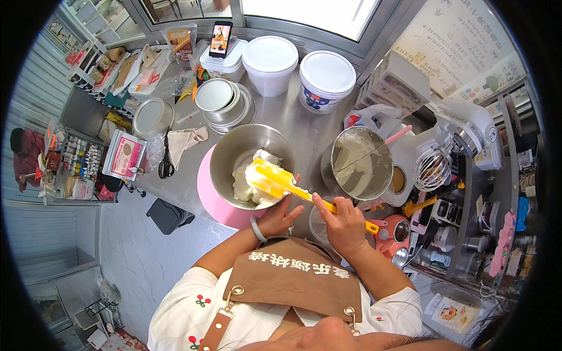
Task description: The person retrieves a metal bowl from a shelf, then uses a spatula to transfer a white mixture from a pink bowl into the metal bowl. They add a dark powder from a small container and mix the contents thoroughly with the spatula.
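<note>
A stainless-steel mixing bowl (235,151) stands before me over a pink round board (207,193), its mouth leaning towards me. White whipped cream (242,186) lies in a mound inside it. My right hand (344,223) grips the handle of a yellow spatula (303,192), index finger stretched along it. The broad spatula head is smeared with cream and sits over the mound. Under the spatula, my left hand (279,217) curves around the bowl's near right side, thumb apart; part of its fingers is hidden.
To the right stand a second metal bowl (364,153) with cream residue and a stand mixer (470,127) with a whisk. White lidded buckets (270,61), stacked cake tins (219,98) and a propped phone (220,39) line the back. Scissors (166,162) lie left.
</note>
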A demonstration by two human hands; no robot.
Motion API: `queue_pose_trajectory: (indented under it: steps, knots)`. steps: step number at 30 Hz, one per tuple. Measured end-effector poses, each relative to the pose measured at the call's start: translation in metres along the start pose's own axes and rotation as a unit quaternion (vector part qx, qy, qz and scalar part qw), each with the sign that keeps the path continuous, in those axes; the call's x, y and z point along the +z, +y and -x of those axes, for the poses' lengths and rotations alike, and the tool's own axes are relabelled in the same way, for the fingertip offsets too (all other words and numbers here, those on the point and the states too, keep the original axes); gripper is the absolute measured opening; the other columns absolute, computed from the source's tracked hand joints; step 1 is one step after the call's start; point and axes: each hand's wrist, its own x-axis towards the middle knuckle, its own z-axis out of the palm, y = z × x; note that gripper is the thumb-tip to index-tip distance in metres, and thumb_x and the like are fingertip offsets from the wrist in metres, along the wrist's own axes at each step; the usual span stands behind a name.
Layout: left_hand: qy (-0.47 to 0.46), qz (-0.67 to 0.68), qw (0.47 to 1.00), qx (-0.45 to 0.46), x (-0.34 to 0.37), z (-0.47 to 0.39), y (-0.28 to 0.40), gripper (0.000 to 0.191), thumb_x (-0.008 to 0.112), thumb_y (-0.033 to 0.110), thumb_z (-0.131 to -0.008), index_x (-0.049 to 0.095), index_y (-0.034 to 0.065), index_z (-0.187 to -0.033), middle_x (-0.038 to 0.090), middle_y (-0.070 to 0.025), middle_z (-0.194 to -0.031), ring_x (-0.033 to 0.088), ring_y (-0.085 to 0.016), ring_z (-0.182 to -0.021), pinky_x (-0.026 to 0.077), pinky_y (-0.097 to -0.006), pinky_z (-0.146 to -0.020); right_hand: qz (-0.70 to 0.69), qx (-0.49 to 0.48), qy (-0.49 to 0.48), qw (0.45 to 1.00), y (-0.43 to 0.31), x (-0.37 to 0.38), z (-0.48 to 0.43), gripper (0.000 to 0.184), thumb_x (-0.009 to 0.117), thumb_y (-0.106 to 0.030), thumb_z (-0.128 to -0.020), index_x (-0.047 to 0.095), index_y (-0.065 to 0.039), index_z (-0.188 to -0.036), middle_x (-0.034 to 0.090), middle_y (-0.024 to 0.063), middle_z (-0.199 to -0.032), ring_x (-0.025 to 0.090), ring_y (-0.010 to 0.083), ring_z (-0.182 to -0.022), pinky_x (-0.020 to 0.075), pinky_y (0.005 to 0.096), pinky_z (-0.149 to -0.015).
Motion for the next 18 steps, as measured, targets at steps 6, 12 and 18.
queue_pose_trajectory:
  steps: [6, 12, 18]
  knots:
    - [-0.016, -0.015, 1.000, -0.009, 0.006, 0.001, -0.017, 0.086, 0.061, 0.016, -0.098, 0.008, 0.0010, -0.163, 0.006, -0.0194, -0.171, 0.008, -0.033, -0.158, 0.007, -0.0429, -0.126, 0.054, -0.064, -0.070, 0.994, 0.013, -0.041, 0.012, 0.058, 0.062, -0.011, -0.086, 0.060, -0.018, -0.144, 0.048, 0.0027, -0.089, 0.051, 0.0192, -0.078, 0.0388, 0.0336, -0.058]
    - [0.025, -0.056, 0.994, 0.095, 0.015, -0.012, -0.038, 0.082, 0.063, 0.011, -0.096, 0.014, -0.0007, -0.161, 0.006, -0.0210, -0.171, 0.015, -0.034, -0.156, 0.013, -0.0437, -0.125, 0.086, -0.076, -0.123, 0.986, 0.025, -0.085, 0.019, 0.057, 0.062, -0.011, -0.086, 0.060, -0.017, -0.143, 0.051, 0.0035, -0.091, 0.053, 0.0193, -0.080, 0.0390, 0.0335, -0.059]
    - [0.105, 0.030, 0.993, 0.039, 0.019, -0.011, -0.023, 0.080, 0.066, 0.008, -0.092, 0.023, -0.0002, -0.160, 0.029, -0.0222, -0.163, 0.029, -0.034, -0.152, 0.022, -0.0435, -0.124, 0.017, 0.059, -0.109, 0.992, 0.064, -0.137, 0.030, 0.057, 0.070, -0.010, -0.082, 0.063, -0.017, -0.139, 0.056, 0.0025, -0.086, 0.059, 0.0211, -0.073, 0.0448, 0.0378, -0.056]
